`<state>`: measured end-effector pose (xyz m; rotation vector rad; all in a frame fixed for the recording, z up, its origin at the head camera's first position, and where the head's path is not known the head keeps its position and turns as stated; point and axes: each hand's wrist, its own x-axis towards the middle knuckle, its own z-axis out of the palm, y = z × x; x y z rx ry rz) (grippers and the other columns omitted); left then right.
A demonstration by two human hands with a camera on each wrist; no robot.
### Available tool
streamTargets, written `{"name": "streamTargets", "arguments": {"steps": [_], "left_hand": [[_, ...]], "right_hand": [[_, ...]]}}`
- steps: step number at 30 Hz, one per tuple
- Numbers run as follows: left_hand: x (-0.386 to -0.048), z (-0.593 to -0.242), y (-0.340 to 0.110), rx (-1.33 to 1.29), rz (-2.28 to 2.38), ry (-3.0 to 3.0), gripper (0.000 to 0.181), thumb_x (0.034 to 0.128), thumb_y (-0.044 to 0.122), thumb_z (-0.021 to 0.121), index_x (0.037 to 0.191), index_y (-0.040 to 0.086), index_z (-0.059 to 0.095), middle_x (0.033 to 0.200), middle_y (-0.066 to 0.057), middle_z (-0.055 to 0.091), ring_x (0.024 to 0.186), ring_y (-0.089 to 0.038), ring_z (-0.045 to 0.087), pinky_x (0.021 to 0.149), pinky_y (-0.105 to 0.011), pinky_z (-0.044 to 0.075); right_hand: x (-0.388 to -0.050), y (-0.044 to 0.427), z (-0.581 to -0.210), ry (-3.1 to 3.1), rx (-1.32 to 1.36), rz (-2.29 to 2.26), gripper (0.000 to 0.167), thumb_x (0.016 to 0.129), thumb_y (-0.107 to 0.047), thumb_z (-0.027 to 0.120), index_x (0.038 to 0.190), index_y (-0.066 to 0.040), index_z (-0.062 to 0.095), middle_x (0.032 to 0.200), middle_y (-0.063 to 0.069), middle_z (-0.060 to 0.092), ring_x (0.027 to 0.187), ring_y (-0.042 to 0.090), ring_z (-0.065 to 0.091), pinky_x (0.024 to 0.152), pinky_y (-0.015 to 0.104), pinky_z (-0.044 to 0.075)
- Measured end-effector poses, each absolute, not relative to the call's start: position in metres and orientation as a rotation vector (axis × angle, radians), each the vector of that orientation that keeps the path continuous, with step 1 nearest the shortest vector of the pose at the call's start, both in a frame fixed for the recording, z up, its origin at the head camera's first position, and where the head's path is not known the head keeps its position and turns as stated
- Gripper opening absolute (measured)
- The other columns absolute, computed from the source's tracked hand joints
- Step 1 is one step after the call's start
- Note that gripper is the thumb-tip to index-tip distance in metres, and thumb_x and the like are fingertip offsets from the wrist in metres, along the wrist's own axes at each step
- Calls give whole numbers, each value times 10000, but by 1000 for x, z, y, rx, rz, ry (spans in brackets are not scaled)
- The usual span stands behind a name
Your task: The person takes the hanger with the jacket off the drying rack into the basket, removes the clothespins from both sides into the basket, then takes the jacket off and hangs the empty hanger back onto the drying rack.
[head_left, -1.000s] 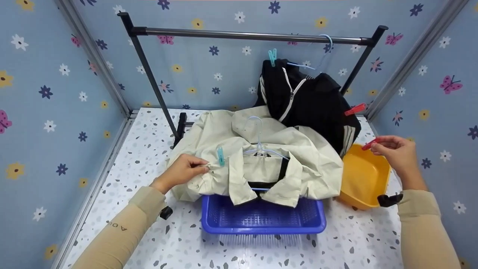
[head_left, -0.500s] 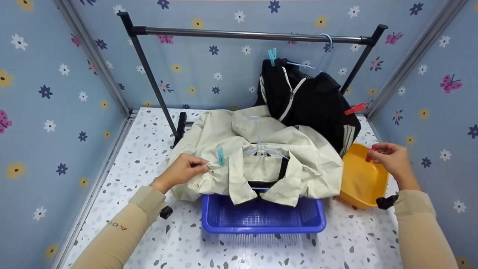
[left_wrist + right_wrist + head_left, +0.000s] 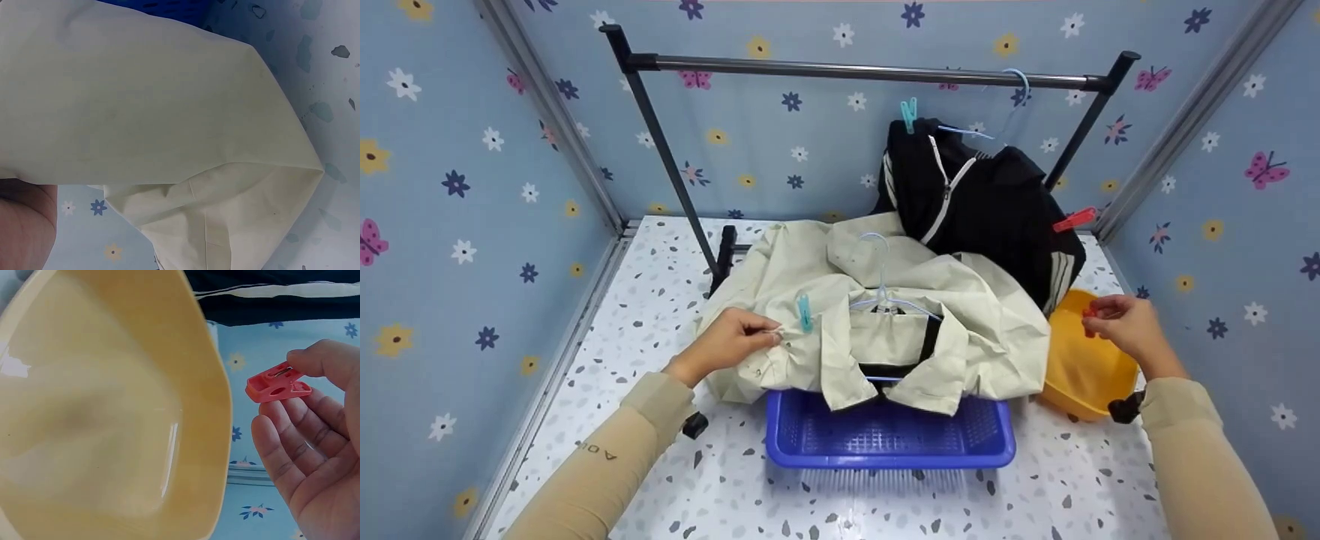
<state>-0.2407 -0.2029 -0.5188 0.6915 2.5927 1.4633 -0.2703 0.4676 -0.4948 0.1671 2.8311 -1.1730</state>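
A cream garment (image 3: 1005, 345) with a collar lies over the blue basket (image 3: 885, 459), a pale blue hanger (image 3: 883, 262) inside its neck. My left hand (image 3: 725, 346) pinches the garment's left part, beside a teal clothespin (image 3: 805, 313) clipped there. In the left wrist view, cream cloth (image 3: 140, 107) covers most of the picture and only part of the hand (image 3: 25, 230) shows. Over the yellow basin (image 3: 1084, 375), my right hand (image 3: 1136, 334) holds a red clothespin (image 3: 1089, 322). The right wrist view shows that clothespin (image 3: 275, 385) between thumb and fingertips, beside the basin (image 3: 112, 410).
Behind the cream garment, a black jacket (image 3: 997, 217) with white stripes hangs from the dark rack bar (image 3: 840, 70). It carries a teal clothespin (image 3: 909, 116) and a red clothespin (image 3: 1075, 220). Patterned walls stand at the back and both sides.
My right hand has moved left and down over the yellow basin, and the red clothespin in it has turned from slanted to nearly upright. The left hand stays in place on the cloth.
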Motion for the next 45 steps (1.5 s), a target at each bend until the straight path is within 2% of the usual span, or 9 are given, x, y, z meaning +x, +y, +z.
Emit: {"name": "streamTargets", "arguments": {"steps": [4,16,25,38,45], "left_hand": [[-240,-517,-202,685,1456,2589,194,959,60,791,1134,-15,834,913,-108,781,746,-9,572,697,-174,467],[-241,-517,-201,672,1478,2559,181,962,42,785,1124,-21,836,932,-124,793,747,-1,584,700,-163,476],[-241,-518,-201,696,1483,2552,186,972,61,783,1130,-26,833,1009,-179,817,788,8,609,736,-155,498],[-242,-519,-202,712,1487,2548,181,972,61,787,1128,-15,837,1016,-180,822,787,9,615,737,-152,500],[-242,-519,-202,696,1493,2546,191,975,55,780,1144,-20,830,1008,-187,816,775,6,609,726,-153,497]], "right_hand": [[-273,466,-500,2808,176,-1135,497,1017,-236,787,1354,89,620,1145,183,692,923,201,651,763,153,583],[-280,463,-517,2727,170,-1033,551,1001,-256,805,1377,93,604,1067,132,716,949,263,682,772,158,572],[-283,462,-529,2731,71,-981,540,962,-274,842,1299,113,674,943,96,784,841,214,703,735,228,581],[-284,459,-537,2656,83,-943,554,985,-302,823,1322,109,667,1003,125,798,913,258,725,812,266,608],[-286,458,-543,2671,50,-901,500,988,-273,813,1277,115,685,982,135,797,871,243,710,808,297,616]]}}
